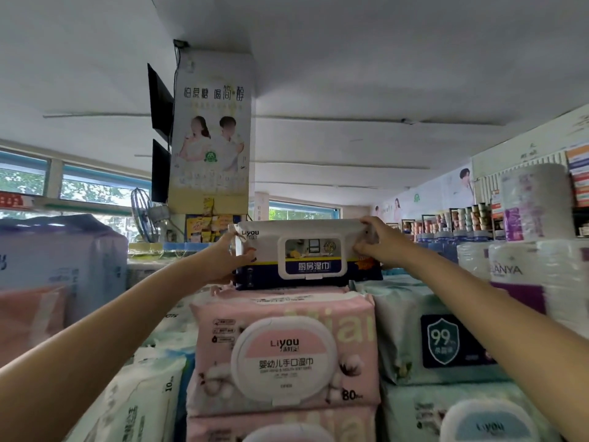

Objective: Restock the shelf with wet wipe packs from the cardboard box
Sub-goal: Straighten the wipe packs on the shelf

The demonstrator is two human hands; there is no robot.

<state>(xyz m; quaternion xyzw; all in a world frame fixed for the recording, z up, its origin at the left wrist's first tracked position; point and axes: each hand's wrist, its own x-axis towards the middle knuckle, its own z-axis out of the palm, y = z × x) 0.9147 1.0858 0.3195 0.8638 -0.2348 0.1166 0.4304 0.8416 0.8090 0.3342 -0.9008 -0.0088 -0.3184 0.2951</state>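
Both arms reach up and forward to a white and navy wet wipe pack [307,255] that stands on its long edge on top of a stack of pink wipe packs [283,349]. The left hand [231,258] holds the pack's left end, its grip closed on the crimped edge with the thumb lying across the front. The right hand [377,240] holds the right end, its grip pinching the top right corner with fingers above and thumb in front. The pack's front faces the camera, showing a white flip lid with a navy label under it. To the right of the pink stack lies a pale green pack [424,330] with a dark shield label, touching the pink one along its side. Farther right stand wrapped paper rolls [522,269] with purple print. Bulky soft packages [60,253] sit on the left. Behind, a pillar carries a poster [212,129], with a fan [141,218] beside it.
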